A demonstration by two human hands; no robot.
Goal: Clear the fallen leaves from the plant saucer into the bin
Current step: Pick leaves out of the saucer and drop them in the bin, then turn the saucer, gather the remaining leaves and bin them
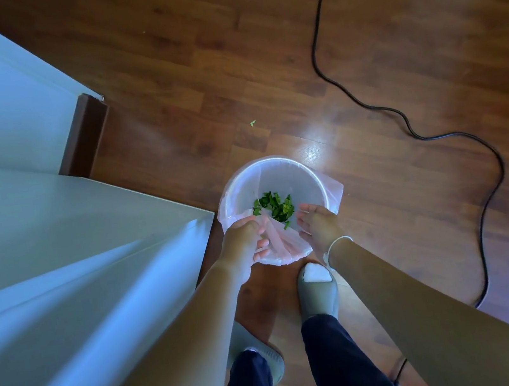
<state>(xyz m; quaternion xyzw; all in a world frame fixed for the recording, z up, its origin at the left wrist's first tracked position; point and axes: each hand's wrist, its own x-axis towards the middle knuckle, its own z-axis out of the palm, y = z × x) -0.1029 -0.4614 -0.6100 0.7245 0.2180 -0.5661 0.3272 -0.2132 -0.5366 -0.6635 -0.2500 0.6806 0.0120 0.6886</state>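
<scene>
A round white bin (289, 167) with a thin pink plastic liner (283, 243) stands on the wooden floor in front of my feet. A heap of green leaves (273, 207) lies at its bottom. My left hand (242, 239) is at the bin's near left rim, fingers curled around a fold of the liner. My right hand (316, 224) hovers over the near right rim, palm turned inward, fingers loosely apart, nothing seen in it. No plant saucer is in view.
One small green leaf scrap (252, 123) lies on the floor beyond the bin. A black cable (417, 133) snakes across the floor on the right. A white wall corner (84, 219) with a dark skirting board stands close on the left.
</scene>
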